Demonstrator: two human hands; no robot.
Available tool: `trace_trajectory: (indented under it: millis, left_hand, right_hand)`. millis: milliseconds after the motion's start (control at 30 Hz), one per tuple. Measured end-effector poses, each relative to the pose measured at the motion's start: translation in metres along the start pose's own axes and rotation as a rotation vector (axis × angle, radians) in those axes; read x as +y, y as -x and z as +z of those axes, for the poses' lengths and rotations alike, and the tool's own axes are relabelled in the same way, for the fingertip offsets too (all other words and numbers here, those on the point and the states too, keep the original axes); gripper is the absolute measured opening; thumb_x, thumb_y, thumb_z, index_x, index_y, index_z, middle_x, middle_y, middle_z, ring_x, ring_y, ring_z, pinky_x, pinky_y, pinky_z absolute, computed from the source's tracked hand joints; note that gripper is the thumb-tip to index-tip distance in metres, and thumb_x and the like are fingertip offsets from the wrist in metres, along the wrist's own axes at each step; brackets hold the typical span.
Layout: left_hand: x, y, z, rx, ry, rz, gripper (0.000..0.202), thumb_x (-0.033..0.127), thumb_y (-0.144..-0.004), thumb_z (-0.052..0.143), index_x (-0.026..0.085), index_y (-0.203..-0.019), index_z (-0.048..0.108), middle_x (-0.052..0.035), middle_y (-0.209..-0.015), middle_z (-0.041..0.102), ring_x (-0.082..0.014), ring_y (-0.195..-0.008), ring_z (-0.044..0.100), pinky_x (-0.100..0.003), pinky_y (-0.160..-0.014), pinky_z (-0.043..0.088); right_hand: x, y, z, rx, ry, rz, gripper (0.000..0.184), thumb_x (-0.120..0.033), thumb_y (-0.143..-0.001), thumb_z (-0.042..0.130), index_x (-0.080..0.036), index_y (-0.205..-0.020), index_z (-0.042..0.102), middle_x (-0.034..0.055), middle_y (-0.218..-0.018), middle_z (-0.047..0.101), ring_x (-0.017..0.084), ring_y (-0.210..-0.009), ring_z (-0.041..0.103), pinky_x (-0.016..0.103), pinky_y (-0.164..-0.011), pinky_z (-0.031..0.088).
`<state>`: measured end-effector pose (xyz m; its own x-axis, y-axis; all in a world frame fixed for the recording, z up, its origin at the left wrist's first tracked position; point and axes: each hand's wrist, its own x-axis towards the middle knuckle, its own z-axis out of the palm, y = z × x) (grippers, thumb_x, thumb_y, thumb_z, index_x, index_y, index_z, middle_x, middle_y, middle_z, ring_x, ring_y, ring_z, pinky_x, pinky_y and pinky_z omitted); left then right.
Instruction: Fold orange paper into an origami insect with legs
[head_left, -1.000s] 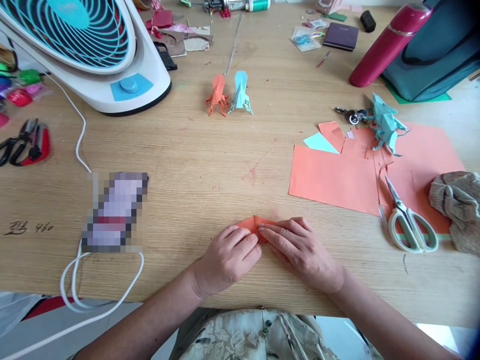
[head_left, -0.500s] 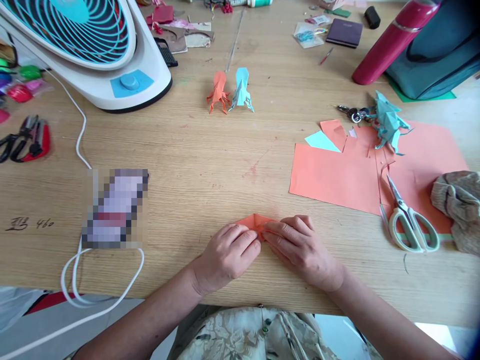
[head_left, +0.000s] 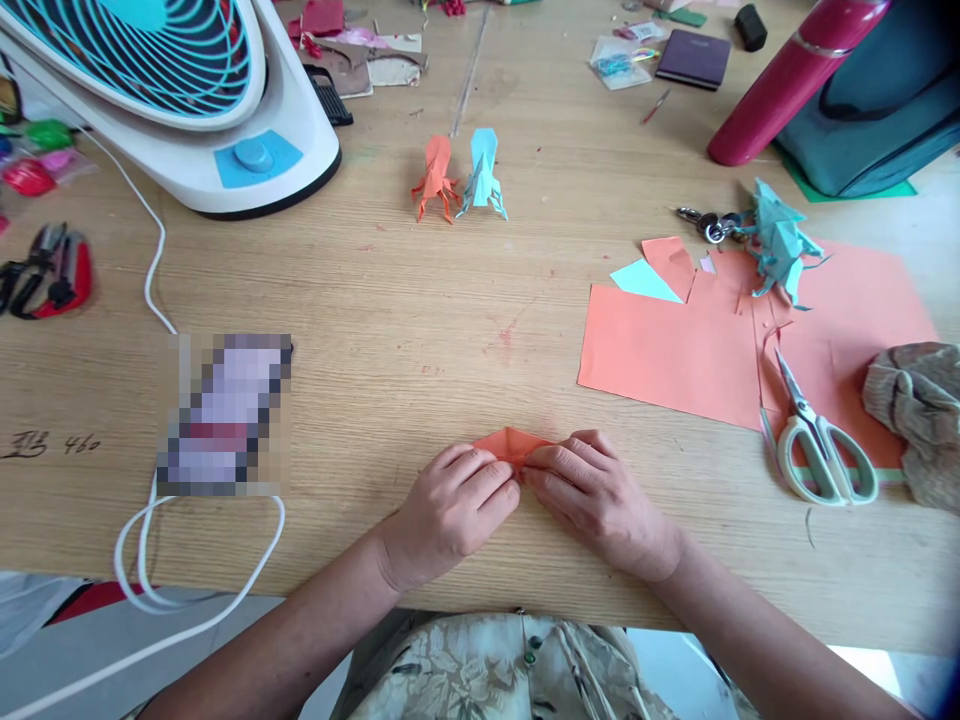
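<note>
A small folded piece of orange paper (head_left: 510, 442) lies at the near side of the table, gripped from both sides. My left hand (head_left: 457, 505) is closed on its left part, fingers pressed down along it. On the other side my right hand (head_left: 604, 505) pinches the right part, its fingertips almost touching those of the left. Most of the paper's lower edge is hidden under the fingers. Farther back stand an orange folded paper figure (head_left: 436, 180) and a light blue one (head_left: 484, 172), side by side.
To the right are orange paper sheets (head_left: 667, 345), scissors (head_left: 825, 455), a teal paper figure (head_left: 784, 245) and a grey cloth (head_left: 919, 420). A pink bottle (head_left: 795, 85) stands behind. On the left are a fan (head_left: 255, 150), a blurred phone (head_left: 225, 415), a white cable (head_left: 274, 540) and pliers (head_left: 49, 270).
The view has shifted slightly, so background things sit a little higher and farther left. My right fingertips have moved slightly left along the orange paper, closer to my left hand.
</note>
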<state>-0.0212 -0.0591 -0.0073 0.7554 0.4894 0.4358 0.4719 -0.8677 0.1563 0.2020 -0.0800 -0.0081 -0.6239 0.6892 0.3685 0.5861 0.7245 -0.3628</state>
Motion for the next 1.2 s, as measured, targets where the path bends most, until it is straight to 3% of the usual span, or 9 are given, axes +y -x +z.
trace_trajectory:
  millis: [333, 567, 900, 1200]
  left_hand:
    - [0.007, 0.001, 0.002, 0.010, 0.089, -0.144, 0.013, 0.009, -0.099, 0.056, 0.013, -0.100, 0.068, -0.0049, -0.091, 0.071, -0.0175, -0.086, 0.064, -0.033, -0.084, 0.057]
    - [0.017, -0.001, 0.003, 0.002, 0.044, -0.214, 0.015, 0.009, -0.100, 0.053, 0.015, -0.096, 0.066, -0.0062, -0.091, 0.070, -0.0181, -0.083, 0.063, -0.034, -0.081, 0.057]
    - [0.026, -0.009, 0.005, 0.004, 0.012, -0.333, 0.015, 0.007, -0.099, 0.050, 0.017, -0.096, 0.061, -0.0047, -0.087, 0.067, -0.0187, -0.079, 0.061, -0.034, -0.074, 0.053]
    - [0.026, -0.006, 0.008, 0.001, 0.042, -0.358, 0.010, 0.007, -0.095, 0.056, 0.014, -0.094, 0.063, -0.0063, -0.089, 0.066, -0.0208, -0.081, 0.059, -0.037, -0.076, 0.052]
  right_hand:
    - [-0.001, 0.001, 0.003, 0.027, -0.022, 0.062, 0.016, -0.009, -0.102, 0.050, -0.014, -0.100, 0.066, 0.0096, -0.094, 0.069, 0.020, -0.084, 0.057, 0.037, -0.077, 0.044]
    - [-0.001, -0.002, 0.004, 0.056, -0.032, 0.069, 0.015, -0.008, -0.100, 0.053, -0.015, -0.104, 0.066, 0.0101, -0.096, 0.069, 0.021, -0.082, 0.056, 0.036, -0.076, 0.045]
    - [0.005, 0.017, -0.008, 0.036, 0.024, 0.169, 0.017, -0.006, -0.097, 0.057, -0.018, -0.107, 0.065, 0.0090, -0.102, 0.069, 0.020, -0.085, 0.056, 0.038, -0.079, 0.043]
    - [0.006, 0.008, -0.002, 0.007, 0.104, 0.082, 0.016, -0.012, -0.101, 0.053, -0.019, -0.104, 0.067, 0.0078, -0.095, 0.069, 0.020, -0.078, 0.052, 0.038, -0.075, 0.039]
